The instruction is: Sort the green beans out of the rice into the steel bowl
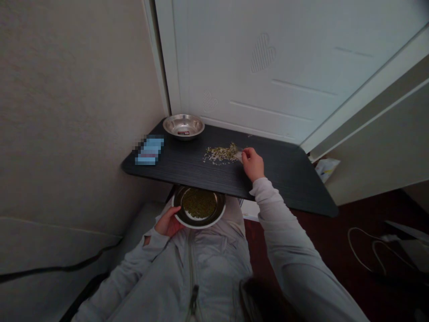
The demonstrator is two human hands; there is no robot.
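Observation:
My left hand (169,222) grips the rim of a round metal bowl (219,213) over my lap. Small green beans (199,202) lie inside it, with part of the bowl's bottom showing. Over the dark tabletop (284,172), my right hand (252,163) is closed, fingertips pinching a small pale, shiny item (238,154) whose kind I cannot make out. It touches the right end of a loose pile of mixed green and whitish grains (219,154). Stray grains lie around the front of the pile.
A second metal bowl (183,132) with a dark label inside stands at the table's back left. A blurred-out light blue object (149,151) lies at the left edge. Behind stands a white door (234,67); a white cable (363,230) runs across the floor at right.

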